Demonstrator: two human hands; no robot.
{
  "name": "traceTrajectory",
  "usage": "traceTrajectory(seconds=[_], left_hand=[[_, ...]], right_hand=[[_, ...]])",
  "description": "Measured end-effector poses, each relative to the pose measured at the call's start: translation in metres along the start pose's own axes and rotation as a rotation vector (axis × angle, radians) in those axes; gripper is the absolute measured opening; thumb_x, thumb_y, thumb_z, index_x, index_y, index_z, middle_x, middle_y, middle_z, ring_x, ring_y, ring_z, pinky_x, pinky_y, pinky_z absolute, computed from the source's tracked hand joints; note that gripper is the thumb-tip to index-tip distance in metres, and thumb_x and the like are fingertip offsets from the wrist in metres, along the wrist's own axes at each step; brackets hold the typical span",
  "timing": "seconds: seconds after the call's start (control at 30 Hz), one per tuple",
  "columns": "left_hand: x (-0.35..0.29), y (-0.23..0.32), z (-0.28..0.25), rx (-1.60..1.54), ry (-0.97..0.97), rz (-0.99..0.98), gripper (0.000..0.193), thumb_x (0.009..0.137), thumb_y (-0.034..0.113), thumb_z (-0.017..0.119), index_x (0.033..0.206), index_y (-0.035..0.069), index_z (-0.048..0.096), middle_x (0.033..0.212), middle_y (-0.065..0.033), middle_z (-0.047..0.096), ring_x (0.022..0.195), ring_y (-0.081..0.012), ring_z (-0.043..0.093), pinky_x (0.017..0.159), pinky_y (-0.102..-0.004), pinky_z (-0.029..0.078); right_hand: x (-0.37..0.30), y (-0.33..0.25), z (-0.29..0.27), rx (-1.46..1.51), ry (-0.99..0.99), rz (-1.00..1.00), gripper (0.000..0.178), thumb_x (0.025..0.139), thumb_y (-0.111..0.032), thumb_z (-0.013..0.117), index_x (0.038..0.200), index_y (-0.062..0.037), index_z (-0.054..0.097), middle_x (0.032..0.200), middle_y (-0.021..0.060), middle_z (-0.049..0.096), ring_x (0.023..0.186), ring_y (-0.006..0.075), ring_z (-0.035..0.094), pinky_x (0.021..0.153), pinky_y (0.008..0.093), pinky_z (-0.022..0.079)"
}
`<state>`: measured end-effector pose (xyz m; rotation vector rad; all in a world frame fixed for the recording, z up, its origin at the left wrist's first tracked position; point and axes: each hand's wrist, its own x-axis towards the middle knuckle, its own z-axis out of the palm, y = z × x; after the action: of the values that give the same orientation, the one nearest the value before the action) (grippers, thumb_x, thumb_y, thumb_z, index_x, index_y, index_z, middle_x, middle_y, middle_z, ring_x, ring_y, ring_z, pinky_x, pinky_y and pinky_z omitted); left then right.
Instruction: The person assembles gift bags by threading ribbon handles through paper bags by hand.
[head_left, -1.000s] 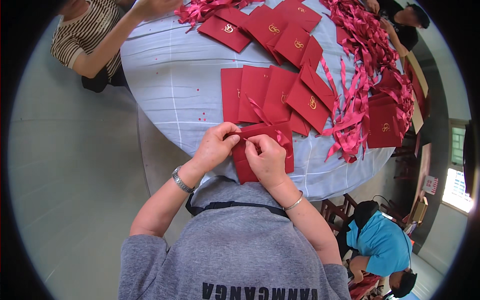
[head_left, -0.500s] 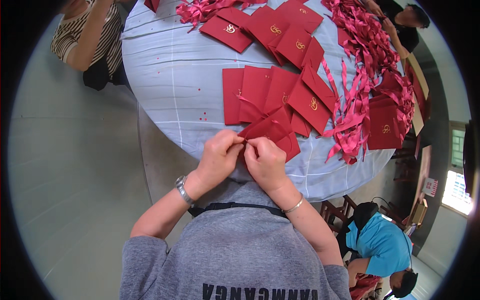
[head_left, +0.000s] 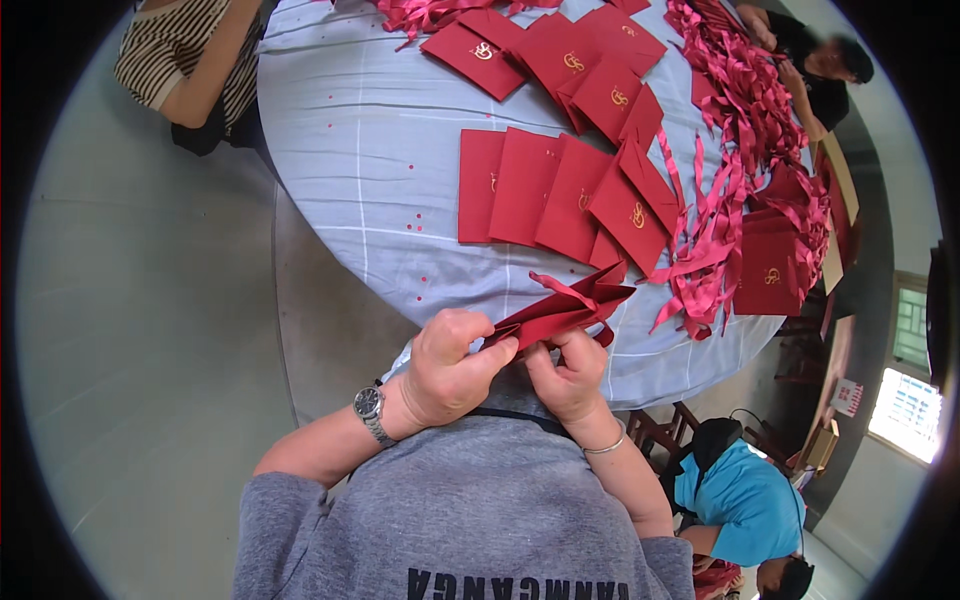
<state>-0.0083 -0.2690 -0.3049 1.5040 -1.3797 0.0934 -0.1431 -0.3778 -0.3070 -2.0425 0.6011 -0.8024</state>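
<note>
A small red paper gift bag (head_left: 553,314) is held just above the near edge of the table, its top tilted partly open. Pink ribbon (head_left: 562,290) lies across its far side. My left hand (head_left: 452,366), with a watch at the wrist, pinches the bag's left end between thumb and fingers. At the near side, my right hand (head_left: 570,376) is closed on the bag, its fingertips partly hidden. Just beyond lies an overlapping row of flat red bags (head_left: 520,190), the rightmost with a gold emblem.
More red bags (head_left: 575,60) lie farther back on the round table with its pale blue cloth (head_left: 310,150). A tangled heap of pink ribbons (head_left: 715,230) covers the right side. People sit at the far left, far right and behind me at the lower right.
The bag in my hands has been tipped up, so its opening now shows. My left hand has turned, bringing the watch face into view; my right hand has shifted to the bag's near side.
</note>
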Motion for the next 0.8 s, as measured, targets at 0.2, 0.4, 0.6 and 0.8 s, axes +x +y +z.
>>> traceTrajectory(seconds=[0.2, 0.4, 0.6, 0.8], left_hand=[[0.004, 0.003, -0.003, 0.035, -0.020, 0.071, 0.029, 0.058, -0.004, 0.073, 0.085, 0.006, 0.070, 0.087, -0.0074, 0.055, 0.071, -0.0239, 0.055, 0.059, -0.0339, 0.047], [0.021, -0.008, 0.003, 0.017, -0.133, -0.161, 0.029, 0.069, -0.001, 0.072, 0.097, 0.001, 0.063, 0.090, -0.0142, 0.058, 0.076, -0.0310, 0.059, 0.065, -0.0371, 0.049], [0.027, -0.069, 0.013, -0.104, -0.562, -0.802, 0.021, 0.075, 0.007, 0.069, 0.094, -0.002, 0.067, 0.093, -0.0180, 0.059, 0.092, -0.0335, 0.060, 0.080, -0.0391, 0.049], [0.027, -0.067, 0.023, -0.119, -0.548, -0.890, 0.018, 0.078, 0.008, 0.065, 0.095, 0.001, 0.068, 0.096, -0.0156, 0.062, 0.094, -0.0309, 0.061, 0.083, -0.0378, 0.048]], right_hand=[[-0.007, 0.005, 0.001, 0.010, 0.013, 0.007, 0.012, 0.074, 0.001, 0.070, 0.084, -0.0040, 0.066, 0.070, 0.0084, 0.064, 0.056, 0.0196, 0.062, 0.051, 0.0291, 0.047], [-0.008, 0.018, 0.011, 0.208, 0.117, 0.338, 0.008, 0.081, -0.003, 0.070, 0.088, -0.0001, 0.065, 0.074, 0.0068, 0.065, 0.063, 0.0105, 0.061, 0.057, 0.0248, 0.049], [0.003, 0.022, 0.019, 0.090, -0.023, 0.410, 0.010, 0.088, -0.004, 0.065, 0.095, 0.0021, 0.063, 0.078, 0.0036, 0.066, 0.066, 0.0073, 0.060, 0.061, 0.0220, 0.049], [0.015, 0.023, 0.024, -0.063, -0.019, 0.301, 0.010, 0.085, -0.005, 0.067, 0.092, 0.0012, 0.065, 0.074, 0.0081, 0.065, 0.065, 0.0086, 0.061, 0.059, 0.0248, 0.049]])
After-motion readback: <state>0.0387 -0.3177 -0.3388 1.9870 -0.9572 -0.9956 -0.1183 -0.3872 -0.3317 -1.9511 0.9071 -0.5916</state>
